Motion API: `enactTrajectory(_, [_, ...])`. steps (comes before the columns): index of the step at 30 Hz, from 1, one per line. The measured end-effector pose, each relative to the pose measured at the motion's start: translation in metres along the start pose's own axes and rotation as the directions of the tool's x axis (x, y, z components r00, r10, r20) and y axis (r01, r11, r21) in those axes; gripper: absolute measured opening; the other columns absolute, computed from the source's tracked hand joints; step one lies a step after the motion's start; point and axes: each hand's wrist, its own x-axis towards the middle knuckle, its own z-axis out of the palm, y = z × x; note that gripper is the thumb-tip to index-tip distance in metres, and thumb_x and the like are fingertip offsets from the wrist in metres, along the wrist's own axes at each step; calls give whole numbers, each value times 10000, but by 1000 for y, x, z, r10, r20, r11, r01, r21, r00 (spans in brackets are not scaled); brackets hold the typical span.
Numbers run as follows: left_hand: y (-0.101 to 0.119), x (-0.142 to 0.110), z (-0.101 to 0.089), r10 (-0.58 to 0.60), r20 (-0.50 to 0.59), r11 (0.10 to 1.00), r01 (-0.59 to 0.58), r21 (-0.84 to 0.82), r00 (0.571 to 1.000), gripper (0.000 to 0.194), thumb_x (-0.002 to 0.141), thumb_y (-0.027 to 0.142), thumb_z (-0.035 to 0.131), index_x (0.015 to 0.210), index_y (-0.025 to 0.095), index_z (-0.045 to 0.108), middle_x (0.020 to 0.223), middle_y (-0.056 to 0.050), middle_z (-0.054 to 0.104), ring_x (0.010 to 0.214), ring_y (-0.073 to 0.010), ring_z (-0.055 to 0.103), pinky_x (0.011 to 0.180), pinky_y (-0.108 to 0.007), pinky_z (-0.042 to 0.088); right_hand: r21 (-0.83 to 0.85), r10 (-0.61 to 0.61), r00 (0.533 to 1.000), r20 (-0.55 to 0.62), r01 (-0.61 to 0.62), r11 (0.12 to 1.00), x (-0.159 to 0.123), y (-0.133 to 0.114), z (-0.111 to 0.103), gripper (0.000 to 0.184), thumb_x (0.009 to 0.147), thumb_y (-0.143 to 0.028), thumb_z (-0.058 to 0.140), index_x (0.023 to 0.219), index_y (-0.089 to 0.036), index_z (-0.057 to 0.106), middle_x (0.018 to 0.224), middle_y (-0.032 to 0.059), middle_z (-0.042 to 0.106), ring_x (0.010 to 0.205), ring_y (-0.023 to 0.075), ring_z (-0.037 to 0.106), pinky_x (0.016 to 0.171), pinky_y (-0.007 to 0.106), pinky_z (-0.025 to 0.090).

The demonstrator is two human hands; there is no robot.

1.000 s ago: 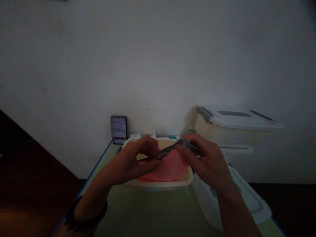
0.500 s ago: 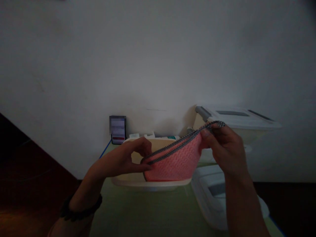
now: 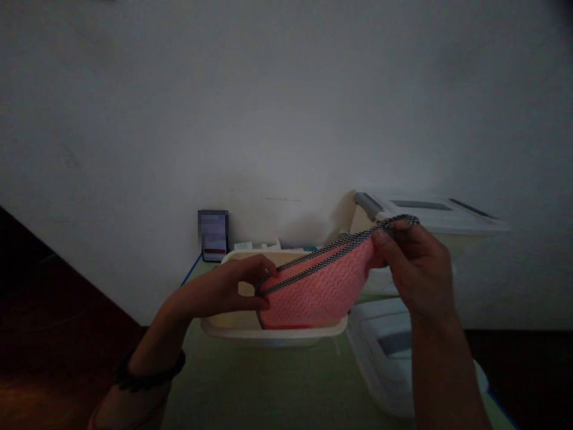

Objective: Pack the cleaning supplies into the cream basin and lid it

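Note:
A pink textured cloth (image 3: 313,294) with black-and-white checked edging is stretched slantwise between my hands, over a cream plastic bin (image 3: 273,338). My right hand (image 3: 416,263) pinches its upper right end, where the edging is bunched up. At the lower left end, my left hand (image 3: 237,283) holds the cloth's edge between thumb and fingers. A red strip shows along the cloth's bottom, just inside the bin's near rim. What else lies in the bin is mostly hidden behind the cloth.
A lidded storage box (image 3: 430,215) stands at the right by the wall. In front of it a loose pale lid (image 3: 380,358) lies on the green table (image 3: 268,388), partly behind my right forearm. A phone (image 3: 215,236) stands upright at the back left. Small white items (image 3: 257,245) sit behind the bin.
My right hand has moved slightly right and up, drawing the cloth's upper end along. My left hand has shifted a little to the left, and the two checked edges are spread farther apart.

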Motion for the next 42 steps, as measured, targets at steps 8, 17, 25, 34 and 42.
enactTrajectory(8, [2,-4,-6,-16,-40,978,24,209,999,164,816,341,595,800,178,609,803,10,639,762,-126,576,701,-230,427,-15,31,999,-8,-31,999,2,-1,-4,52,783,-248,637,774,-232,588,662,-31,579,525,97,517,487,234,457])
enactTrajectory(17, [5,-13,-15,-28,-75,970,46,240,997,160,847,315,524,843,192,627,794,9,665,726,-124,594,679,-234,433,-94,98,987,130,-86,992,5,7,-12,68,808,-286,618,784,-227,593,697,-10,598,635,124,554,551,244,460])
enactTrajectory(25, [-2,-14,-22,-22,-294,967,96,238,956,179,871,323,477,847,177,577,760,4,633,692,-121,574,618,-211,443,-126,162,959,231,-136,983,8,14,-20,95,791,-302,644,840,-228,611,754,-14,634,703,117,585,623,236,469])
enactTrajectory(34, [-12,-12,-24,27,-543,973,103,208,839,250,877,311,444,1069,168,516,762,-7,616,658,-119,552,593,-213,447,-182,252,861,442,-190,965,6,11,-23,236,817,-339,596,1014,-216,629,847,29,667,760,156,607,690,301,510])
enactTrajectory(42, [-7,-11,-22,4,-594,953,177,247,805,230,862,345,438,853,170,588,715,2,611,657,-136,552,607,-221,444,-220,257,890,376,-184,958,6,4,-18,62,784,-242,568,808,-212,617,695,-4,580,614,122,520,513,220,439])
